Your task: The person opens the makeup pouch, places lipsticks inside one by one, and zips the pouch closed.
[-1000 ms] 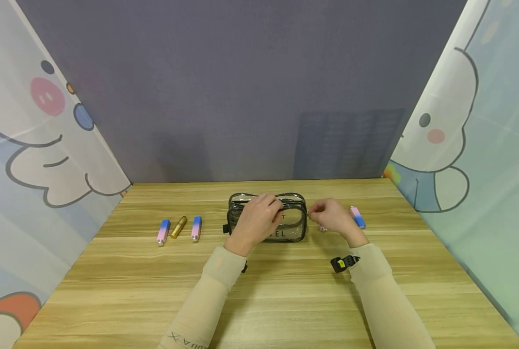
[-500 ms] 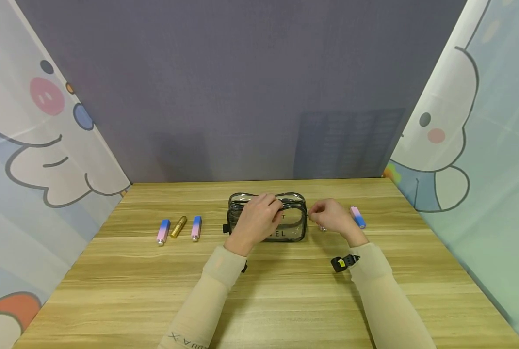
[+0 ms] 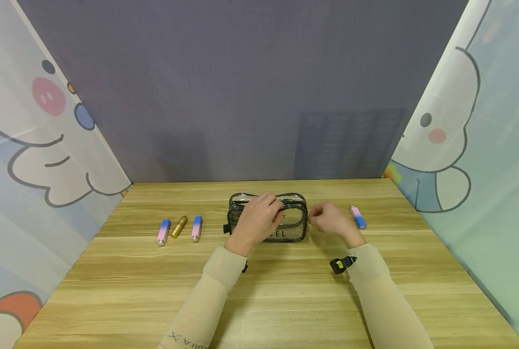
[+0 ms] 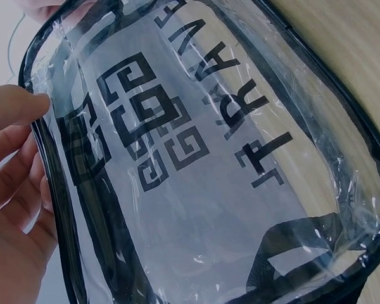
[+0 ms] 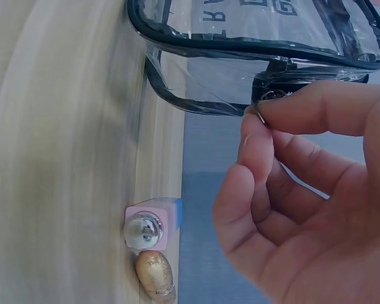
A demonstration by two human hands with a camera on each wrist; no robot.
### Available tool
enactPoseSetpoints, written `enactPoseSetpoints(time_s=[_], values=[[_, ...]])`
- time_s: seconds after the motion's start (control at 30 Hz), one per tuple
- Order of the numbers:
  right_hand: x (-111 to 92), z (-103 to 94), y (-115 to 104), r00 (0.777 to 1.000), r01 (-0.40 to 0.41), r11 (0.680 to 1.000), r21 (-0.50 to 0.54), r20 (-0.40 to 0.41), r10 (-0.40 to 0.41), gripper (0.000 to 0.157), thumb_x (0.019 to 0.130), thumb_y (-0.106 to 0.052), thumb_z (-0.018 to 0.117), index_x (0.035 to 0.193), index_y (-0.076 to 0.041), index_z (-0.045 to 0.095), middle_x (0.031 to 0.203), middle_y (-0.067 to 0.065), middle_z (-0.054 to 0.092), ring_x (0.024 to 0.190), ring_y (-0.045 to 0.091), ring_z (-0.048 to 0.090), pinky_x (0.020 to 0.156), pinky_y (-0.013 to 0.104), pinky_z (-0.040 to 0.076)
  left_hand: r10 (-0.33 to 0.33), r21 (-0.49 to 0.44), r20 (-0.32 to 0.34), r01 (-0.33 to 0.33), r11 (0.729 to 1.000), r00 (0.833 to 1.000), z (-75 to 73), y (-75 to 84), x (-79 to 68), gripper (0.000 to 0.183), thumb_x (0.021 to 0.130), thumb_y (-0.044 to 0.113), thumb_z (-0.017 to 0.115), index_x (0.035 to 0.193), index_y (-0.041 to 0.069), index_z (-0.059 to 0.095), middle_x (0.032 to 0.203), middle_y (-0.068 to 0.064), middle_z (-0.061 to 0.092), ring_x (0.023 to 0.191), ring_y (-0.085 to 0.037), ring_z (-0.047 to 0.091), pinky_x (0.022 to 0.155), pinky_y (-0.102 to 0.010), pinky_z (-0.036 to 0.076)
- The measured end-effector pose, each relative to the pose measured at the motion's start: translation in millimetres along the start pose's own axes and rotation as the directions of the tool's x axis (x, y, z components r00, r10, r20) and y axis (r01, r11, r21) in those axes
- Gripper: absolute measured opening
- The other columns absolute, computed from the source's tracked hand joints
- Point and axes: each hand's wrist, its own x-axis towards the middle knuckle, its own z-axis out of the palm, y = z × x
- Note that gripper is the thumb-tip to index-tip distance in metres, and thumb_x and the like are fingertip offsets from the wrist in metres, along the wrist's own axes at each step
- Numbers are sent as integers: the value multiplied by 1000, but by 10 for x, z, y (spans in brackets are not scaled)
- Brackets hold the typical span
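Note:
A clear cosmetic bag [image 3: 292,228] with black piping and black lettering stands upright in the middle of the wooden table. My left hand [image 3: 259,215] reaches over it and grips the top edge. In the left wrist view, the thumb [image 4: 19,106] lies on the black-trimmed edge, with the other fingers behind it. At the bag's right end my right hand [image 3: 331,220] pinches the small metal zipper pull [image 5: 261,115] between thumb and index finger. The bag's side wall and black zipper end show just above those fingertips in the right wrist view.
Left of the bag lie two pink-and-blue tubes, one outer tube [image 3: 163,232] and one inner tube [image 3: 196,229], with a gold tube [image 3: 178,227] between them. Another pink-and-blue tube [image 3: 358,217] lies right. A gold-coloured piece [image 5: 156,273] shows below my right hand.
My right hand has shifted slightly toward me, covering the small item that showed beneath it. The left hand keeps its hold on the bag, which stays in place.

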Motion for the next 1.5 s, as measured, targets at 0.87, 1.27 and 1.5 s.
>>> enactPoseSetpoints(time_s=[0.87,1.27,1.5], values=[[-8,-4,-7,1000,-3,1000,-24,5,4,15,87,-4,59,90,1,72,69,2,61,62,15,54,61,32,47,27,7,23,-27,1000,999,-158,-155,-138,9,88,13,79,92,8,72,88,-3,66,82,-19,62,77,-33,54],[-26,-23,-18,1000,11,999,-32,11,-11,15,86,-4,59,90,1,72,71,1,61,64,16,53,62,32,46,-12,26,17,12,1000,1000,-264,-282,-305,11,86,14,81,89,9,71,92,-5,65,87,-24,62,82,-40,52],[-23,-25,-9,1000,7,1000,-24,14,-6,15,88,-4,59,91,0,74,74,3,63,65,17,53,62,32,46,-62,-8,0,62,998,998,-330,-348,-373,15,85,15,82,95,7,73,95,-5,67,89,-25,62,81,-39,52]])
